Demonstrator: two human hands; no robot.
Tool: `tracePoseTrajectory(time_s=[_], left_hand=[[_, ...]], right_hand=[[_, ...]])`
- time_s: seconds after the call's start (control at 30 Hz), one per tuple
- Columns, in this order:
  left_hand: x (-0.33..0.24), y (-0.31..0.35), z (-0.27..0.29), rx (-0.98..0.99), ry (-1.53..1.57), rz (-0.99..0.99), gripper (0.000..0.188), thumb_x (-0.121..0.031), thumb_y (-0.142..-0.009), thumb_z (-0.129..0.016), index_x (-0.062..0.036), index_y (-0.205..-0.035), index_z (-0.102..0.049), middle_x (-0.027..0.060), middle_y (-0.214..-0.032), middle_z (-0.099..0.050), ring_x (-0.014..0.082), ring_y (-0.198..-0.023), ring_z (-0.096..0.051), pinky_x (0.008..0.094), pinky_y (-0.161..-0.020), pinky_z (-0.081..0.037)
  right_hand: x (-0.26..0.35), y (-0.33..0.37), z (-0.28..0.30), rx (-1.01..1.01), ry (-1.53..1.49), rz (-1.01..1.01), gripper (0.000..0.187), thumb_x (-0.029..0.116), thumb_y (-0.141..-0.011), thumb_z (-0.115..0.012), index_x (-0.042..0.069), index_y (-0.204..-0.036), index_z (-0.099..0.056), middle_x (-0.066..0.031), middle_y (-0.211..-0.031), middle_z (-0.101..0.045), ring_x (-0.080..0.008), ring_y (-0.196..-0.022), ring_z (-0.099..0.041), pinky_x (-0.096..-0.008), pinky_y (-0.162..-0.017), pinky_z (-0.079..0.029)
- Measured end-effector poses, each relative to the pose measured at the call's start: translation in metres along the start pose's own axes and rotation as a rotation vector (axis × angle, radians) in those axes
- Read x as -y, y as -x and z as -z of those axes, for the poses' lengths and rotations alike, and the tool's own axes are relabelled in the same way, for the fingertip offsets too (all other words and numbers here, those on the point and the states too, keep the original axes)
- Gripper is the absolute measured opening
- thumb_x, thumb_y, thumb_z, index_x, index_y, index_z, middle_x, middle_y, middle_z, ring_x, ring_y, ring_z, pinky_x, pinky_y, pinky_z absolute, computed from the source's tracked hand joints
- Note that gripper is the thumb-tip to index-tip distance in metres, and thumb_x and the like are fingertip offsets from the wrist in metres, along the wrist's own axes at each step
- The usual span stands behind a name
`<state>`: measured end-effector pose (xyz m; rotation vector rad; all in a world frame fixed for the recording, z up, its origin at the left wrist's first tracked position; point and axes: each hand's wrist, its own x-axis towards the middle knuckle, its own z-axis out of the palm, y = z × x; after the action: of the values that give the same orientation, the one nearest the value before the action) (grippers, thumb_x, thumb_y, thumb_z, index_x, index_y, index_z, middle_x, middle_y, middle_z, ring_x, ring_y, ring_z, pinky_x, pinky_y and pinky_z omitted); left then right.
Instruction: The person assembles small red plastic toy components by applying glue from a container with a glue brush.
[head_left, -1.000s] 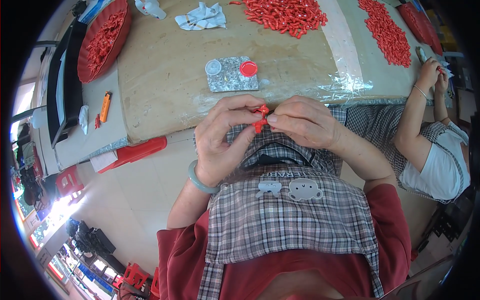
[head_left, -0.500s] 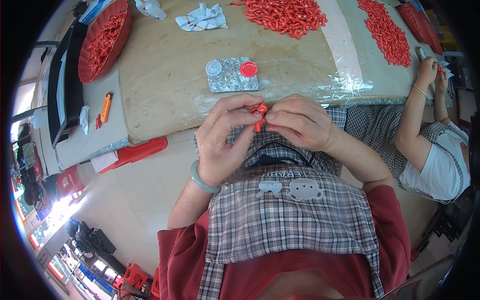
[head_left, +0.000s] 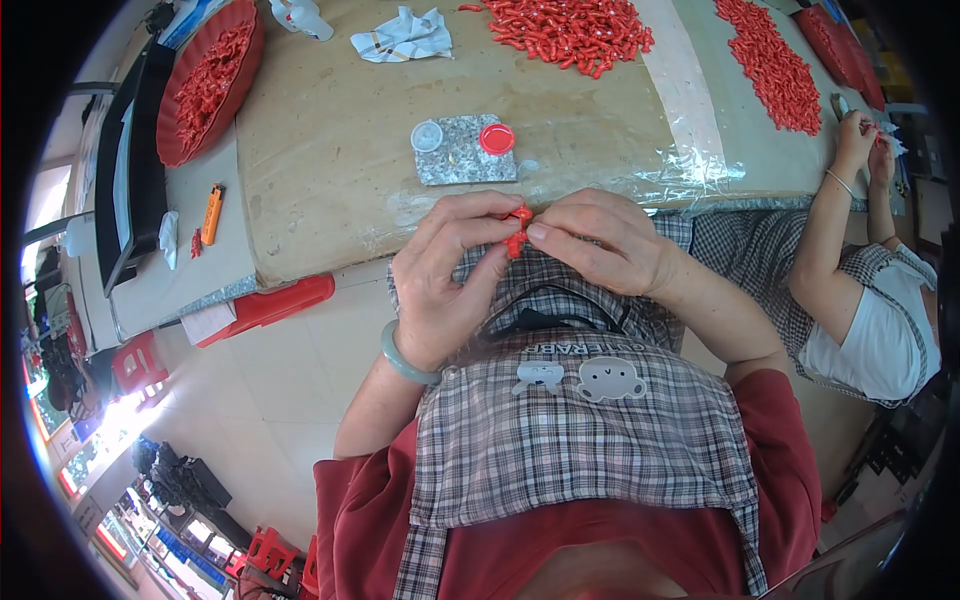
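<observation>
A small glossy red plastic figure (head_left: 516, 243) is pinched between the thumb and fingers of my left hand (head_left: 450, 260), just off the table's front edge. From the other side, the closed thumb and fingertips of my right hand (head_left: 600, 240) press against it. My fingers cover part of the figure, so its full shape does not show. Beyond my hands, a speckled grey stone slab (head_left: 462, 160) lies on the table. On the slab are a clear round cup (head_left: 427, 136) at the left and a red round cap or dish (head_left: 497, 139) at the right.
Heaps of red pieces (head_left: 575, 35) lie at the table's far side. A red tray (head_left: 168, 140) of pieces, an orange lighter (head_left: 213, 215) and a crumpled cloth (head_left: 405, 38) are leftward and beyond. A co-worker's hands (head_left: 868, 150) work at the far right.
The red figure has turned a little and is more covered by my fingers. My right fingertips have shifted slightly against it, while my left hand stays nearly in place.
</observation>
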<state>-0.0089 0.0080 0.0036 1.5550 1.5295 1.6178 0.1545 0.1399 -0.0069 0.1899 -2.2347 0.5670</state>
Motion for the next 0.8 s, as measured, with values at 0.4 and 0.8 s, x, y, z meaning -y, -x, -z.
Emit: tracePoseTrajectory(time_s=[0.4,0.8], left_hand=[[0.001,-0.002,0.000,-0.021,-0.059,0.000,0.022,0.013,-0.076,-0.069,0.0022,-0.094,-0.066,0.0155,-0.103,-0.070,0.0249,-0.095,-0.070,0.0306,-0.079,-0.058],[-0.006,-0.005,0.005,-0.001,0.514,0.470,0.027,0.002,-0.086,-0.070,0.0039,-0.112,-0.065,0.0094,-0.107,-0.067,0.0142,-0.096,-0.064,0.0265,-0.084,-0.053]], right_hand=[[0.000,-0.004,-0.009,-0.051,-0.001,-0.059,0.030,-0.001,-0.070,-0.077,-0.004,-0.099,-0.069,-0.0140,-0.090,-0.066,-0.0251,-0.071,-0.067,-0.0310,-0.058,-0.055],[0.011,-0.008,-0.006,-0.167,-0.898,-0.967,0.016,-0.004,-0.087,-0.068,-0.002,-0.103,-0.067,-0.0099,-0.100,-0.066,-0.0126,-0.086,-0.065,-0.0232,-0.074,-0.054]])
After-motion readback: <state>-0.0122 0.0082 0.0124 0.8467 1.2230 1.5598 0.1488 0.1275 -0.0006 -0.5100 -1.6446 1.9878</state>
